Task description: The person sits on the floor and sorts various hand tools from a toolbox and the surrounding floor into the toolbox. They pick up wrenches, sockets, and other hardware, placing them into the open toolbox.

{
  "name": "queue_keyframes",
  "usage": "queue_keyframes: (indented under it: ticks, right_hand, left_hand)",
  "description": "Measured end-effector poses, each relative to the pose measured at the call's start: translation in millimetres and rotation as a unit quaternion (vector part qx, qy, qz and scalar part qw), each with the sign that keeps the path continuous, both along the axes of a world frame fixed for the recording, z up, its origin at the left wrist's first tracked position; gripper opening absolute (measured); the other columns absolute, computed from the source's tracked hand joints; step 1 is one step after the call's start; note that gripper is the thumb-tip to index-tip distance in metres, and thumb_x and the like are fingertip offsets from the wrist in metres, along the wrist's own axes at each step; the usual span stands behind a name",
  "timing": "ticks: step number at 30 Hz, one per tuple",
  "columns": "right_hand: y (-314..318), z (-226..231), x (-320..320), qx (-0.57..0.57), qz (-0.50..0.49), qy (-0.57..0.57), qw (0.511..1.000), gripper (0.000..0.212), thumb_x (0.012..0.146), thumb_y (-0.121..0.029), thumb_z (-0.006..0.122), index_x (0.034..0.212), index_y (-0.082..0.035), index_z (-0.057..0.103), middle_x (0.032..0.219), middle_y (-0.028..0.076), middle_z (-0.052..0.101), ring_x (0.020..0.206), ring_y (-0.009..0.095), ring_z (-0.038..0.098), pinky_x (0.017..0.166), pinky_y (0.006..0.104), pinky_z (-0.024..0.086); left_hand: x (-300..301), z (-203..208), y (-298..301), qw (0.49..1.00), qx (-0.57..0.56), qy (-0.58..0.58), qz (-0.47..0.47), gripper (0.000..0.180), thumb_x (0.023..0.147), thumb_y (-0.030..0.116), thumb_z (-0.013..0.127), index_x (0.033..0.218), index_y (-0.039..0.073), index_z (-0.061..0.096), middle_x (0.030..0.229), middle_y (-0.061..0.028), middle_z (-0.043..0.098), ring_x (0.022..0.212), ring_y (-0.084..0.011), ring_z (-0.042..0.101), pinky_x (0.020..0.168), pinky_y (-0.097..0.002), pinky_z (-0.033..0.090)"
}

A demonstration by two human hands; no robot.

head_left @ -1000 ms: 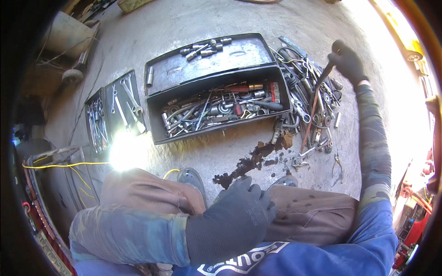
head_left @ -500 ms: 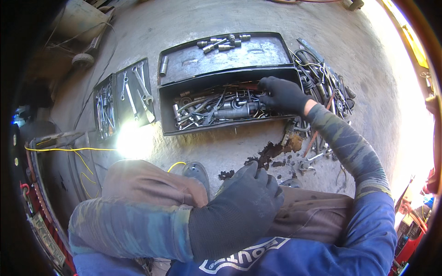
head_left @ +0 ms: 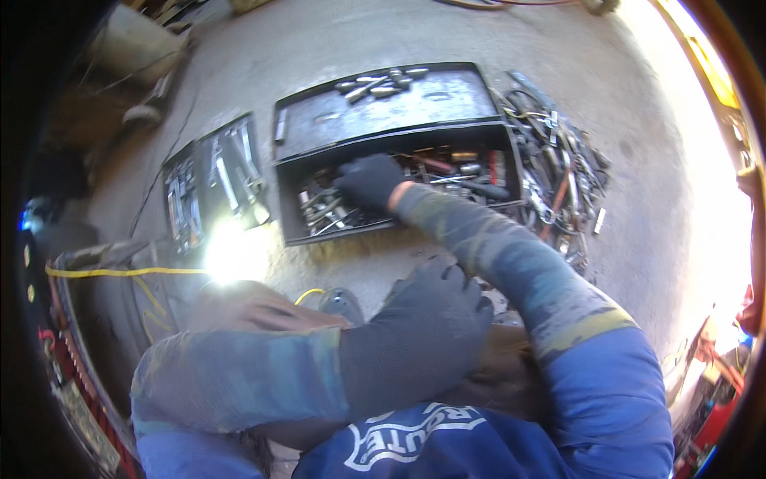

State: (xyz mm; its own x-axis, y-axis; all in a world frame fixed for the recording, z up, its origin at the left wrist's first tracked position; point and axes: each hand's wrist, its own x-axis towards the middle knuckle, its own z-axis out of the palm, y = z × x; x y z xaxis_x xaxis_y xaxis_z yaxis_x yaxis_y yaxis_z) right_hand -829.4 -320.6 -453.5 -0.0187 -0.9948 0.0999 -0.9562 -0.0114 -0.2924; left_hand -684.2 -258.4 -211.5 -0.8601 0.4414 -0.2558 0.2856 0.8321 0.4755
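A black metal toolbox (head_left: 338, 240) lies open on the floor in front of me, its lid laid back. Its tray is crowded with loose sockets, wrenches and other tools. My right hand (head_left: 371, 182), in a black glove, reaches into the left part of the box among these tools. Its fingers are blurred and hidden, so I cannot see what they touch. My left hand (head_left: 423, 323), gloved as well, lies over my lap with its back toward me. Its fingers curl away from view, hiding anything inside them. My right forearm crosses beyond the left hand.
Several sockets (head_left: 384, 90) rest inside the lid. To the left, a smaller open case (head_left: 169, 209) holds wrenches. A heap of mixed tools (head_left: 558, 160) lies to the right of the toolbox. A bright lamp (head_left: 236, 257) with a yellow cord (head_left: 128, 272) shines near my knee.
My right hand has moved left inside the toolbox, from its right end to its left part, uncovering sockets and a dark-handled tool at the right. My left hand stays over my lap.
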Motion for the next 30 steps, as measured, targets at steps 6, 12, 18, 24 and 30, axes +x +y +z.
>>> queue_keyframes:
  ticks: [6,12,18,24,30]
  right_hand:
    - [23,53,-7,0.054,0.038,-0.044,0.997,0.023,0.096,-0.029,0.065,0.108,-0.018,0.081,0.109,0.011,0.078,0.104,0.033,0.076,0.085,0.0485,0.060]
    - [141,134,-141,0.010,-0.168,-0.186,0.968,0.036,0.100,-0.044,0.068,0.111,-0.010,0.077,0.099,0.013,0.075,0.096,0.032,0.075,0.085,0.0454,0.059]
    - [227,90,-190,0.062,-0.340,0.054,0.937,0.041,0.099,-0.041,0.071,0.126,-0.011,0.068,0.125,0.019,0.069,0.098,0.038,0.075,0.086,0.0517,0.059]
    - [227,52,-205,0.191,-0.306,0.051,0.931,0.036,0.096,-0.031,0.065,0.125,-0.010,0.060,0.133,0.023,0.066,0.111,0.041,0.074,0.088,0.0562,0.059]
    - [221,46,-201,0.224,-0.255,0.105,0.935,0.042,0.093,-0.027,0.065,0.134,-0.016,0.063,0.120,0.020,0.073,0.098,0.041,0.077,0.083,0.0542,0.061]
  left_hand:
    - [-4,17,-20,1.000,0.023,0.009,-0.009,0.054,0.089,0.042,0.075,0.126,0.004,0.067,0.110,-0.0137,0.067,0.108,-0.0302,0.062,0.098,-0.0452,0.047]
    - [4,39,-32,0.999,0.048,-0.005,-0.013,0.053,0.091,0.041,0.074,0.125,0.001,0.069,0.105,-0.0111,0.064,0.102,-0.0278,0.063,0.095,-0.0451,0.048]
    - [-9,27,-30,1.000,-0.008,0.014,-0.018,0.057,0.094,0.045,0.071,0.133,0.004,0.067,0.110,-0.0119,0.064,0.107,-0.0292,0.062,0.102,-0.0455,0.047]
    - [-13,27,-14,0.998,-0.037,-0.039,-0.027,0.060,0.096,0.047,0.071,0.141,0.008,0.063,0.120,-0.0135,0.065,0.118,-0.0326,0.062,0.111,-0.0477,0.045]
    - [-11,28,-9,0.999,-0.025,-0.029,-0.025,0.062,0.093,0.048,0.074,0.139,0.008,0.064,0.120,-0.0124,0.066,0.121,-0.0318,0.063,0.110,-0.0481,0.046]
